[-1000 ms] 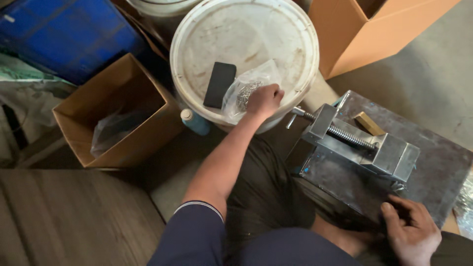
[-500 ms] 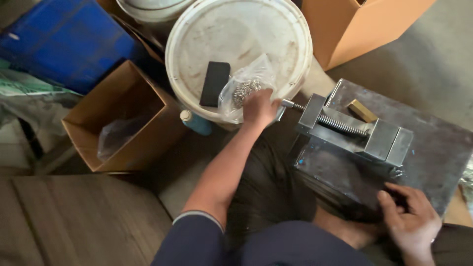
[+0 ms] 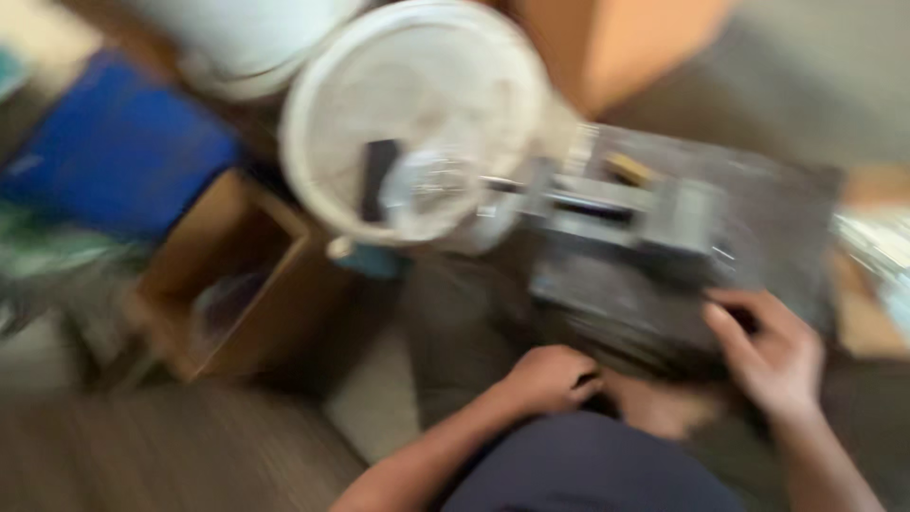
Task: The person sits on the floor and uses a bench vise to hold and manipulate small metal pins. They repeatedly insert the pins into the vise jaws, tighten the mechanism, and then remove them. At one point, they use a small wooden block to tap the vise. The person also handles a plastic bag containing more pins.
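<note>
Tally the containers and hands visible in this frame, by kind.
Cardboard boxes: 2, the open box and the box behind.
White buckets: 2, the lidded bucket and another.
Hands: 2, left hand, right hand.
Total: 6

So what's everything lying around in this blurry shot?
Bucket lid: one, white, round, top middle.
Flat dark slab: one, black, on the lid.
Clear plastic bag: one, see-through, on the lid beside the slab.
Metal vise: one, grey, on a dark metal plate, right of the lid.
Open cardboard box: one, brown, left.
Second cardboard box: one, orange-brown, top.
Blue container: one, upper left.
Left hand: one, curled, near the plate's front edge; contents unclear.
Right hand: one, fingers on the plate's near edge.
</note>
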